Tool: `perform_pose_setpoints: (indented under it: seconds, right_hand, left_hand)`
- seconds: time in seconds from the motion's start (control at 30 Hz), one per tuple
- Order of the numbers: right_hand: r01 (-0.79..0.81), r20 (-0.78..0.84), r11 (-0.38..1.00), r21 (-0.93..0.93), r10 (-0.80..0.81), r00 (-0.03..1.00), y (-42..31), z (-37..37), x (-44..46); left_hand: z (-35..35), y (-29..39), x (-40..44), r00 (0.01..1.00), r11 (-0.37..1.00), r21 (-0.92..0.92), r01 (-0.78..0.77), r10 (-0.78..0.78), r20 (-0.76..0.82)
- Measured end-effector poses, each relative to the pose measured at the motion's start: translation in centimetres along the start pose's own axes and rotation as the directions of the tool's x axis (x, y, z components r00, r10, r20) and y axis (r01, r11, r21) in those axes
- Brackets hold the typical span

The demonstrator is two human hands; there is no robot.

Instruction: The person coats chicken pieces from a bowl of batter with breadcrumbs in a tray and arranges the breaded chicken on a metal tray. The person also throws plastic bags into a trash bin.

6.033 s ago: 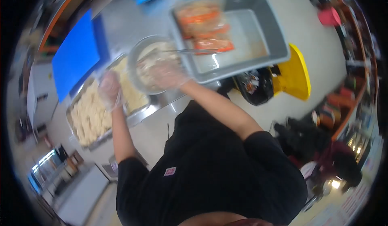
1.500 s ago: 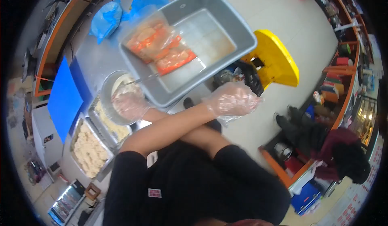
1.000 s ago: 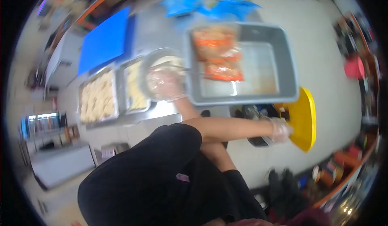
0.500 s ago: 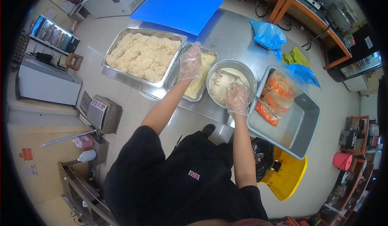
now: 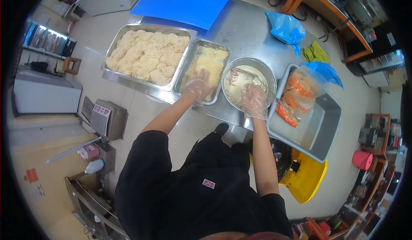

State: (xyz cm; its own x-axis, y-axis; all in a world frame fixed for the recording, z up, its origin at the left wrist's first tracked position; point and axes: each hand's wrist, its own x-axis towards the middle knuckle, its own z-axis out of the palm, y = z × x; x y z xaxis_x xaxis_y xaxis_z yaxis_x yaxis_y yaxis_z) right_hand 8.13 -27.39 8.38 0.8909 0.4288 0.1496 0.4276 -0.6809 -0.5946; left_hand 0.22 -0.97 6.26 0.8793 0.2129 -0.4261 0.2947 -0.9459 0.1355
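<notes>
My left hand, in a clear plastic glove, lies over the near part of a narrow metal tray of pale yellow crumbs. Its fingers are stretched out onto the crumbs, slightly blurred. My right hand, gloved the same way, reaches into a round metal bowl of whitish batter. Raw-looking meat pieces lie in that batter, and the right fingertips are among them, partly hidden. Left of the crumb tray stands a larger metal tray heaped with crumb-coated pieces.
A grey plastic tub to the right holds orange-printed clear bags. Behind are a blue plastic bag, a green cloth and a blue board. A yellow bin lid shows below the steel table's edge.
My left hand has come down toward me from the far left part of the crumb tray to its near part. My right hand stays in the bowl. The whole view has shifted slightly.
</notes>
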Motion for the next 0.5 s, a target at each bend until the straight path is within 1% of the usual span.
perform_pose_setpoints:
  seconds: [0.07, 0.1, 0.13, 0.17, 0.23, 0.27, 0.3, 0.37, 0.4, 0.5]
  right_hand:
    - [0.03, -0.029, 0.999, 0.021, -0.029, 0.999, 0.1, 0.1, 0.1]
    - [0.028, -0.032, 0.999, 0.025, -0.027, 0.999, 0.2, -0.1, 0.1]
    - [0.026, -0.031, 0.999, 0.031, -0.025, 0.999, 0.0, -0.3, 0.1]
    - [0.027, -0.027, 0.999, 0.039, -0.026, 0.999, -0.1, -0.3, 0.0]
    - [-0.01, -0.003, 1.0, 0.03, 0.01, 1.0, -0.3, -0.5, -0.3]
    - [-0.019, -0.007, 0.999, 0.035, 0.019, 1.0, -0.6, -0.7, -0.3]
    - [-0.026, -0.011, 0.999, 0.04, 0.026, 1.0, -0.9, -0.9, -0.3]
    - [0.021, -0.01, 0.997, 0.079, -0.02, 1.0, -0.7, -0.9, -0.2]
    - [0.039, -0.015, 0.995, 0.095, -0.038, 0.999, -0.5, -0.9, -0.2]
    - [0.097, -0.057, 0.991, 0.087, -0.093, 0.994, -0.2, -0.6, -0.4]
  left_hand:
    - [1.1, -0.5, 1.7, 0.968, 0.998, -0.029, -0.055, 0.046, -0.247]
    - [1.8, -0.8, 2.7, 0.928, 0.995, -0.041, -0.086, 0.065, -0.366]
    - [1.0, -0.3, 2.9, 0.858, 0.996, -0.022, -0.083, 0.06, -0.51]
    - [0.1, -0.1, 2.9, 0.834, 0.976, -0.151, -0.154, 0.047, -0.549]
    - [-2.4, -0.1, 2.9, 0.788, 0.872, -0.391, -0.293, -0.011, -0.615]
    - [-3.4, 0.3, 2.0, 0.759, 0.861, -0.414, -0.295, -0.052, -0.649]
    - [-3.9, 0.5, 1.5, 0.765, 0.838, -0.452, -0.307, -0.066, -0.641]
    - [-4.6, 0.7, 0.7, 0.777, 0.787, -0.523, -0.327, -0.091, -0.623]
    - [-4.8, 1.3, 0.5, 0.774, 0.795, -0.514, -0.321, -0.092, -0.626]
    - [-6.8, 3.9, 0.3, 0.713, 0.785, -0.437, -0.439, 0.009, -0.701]
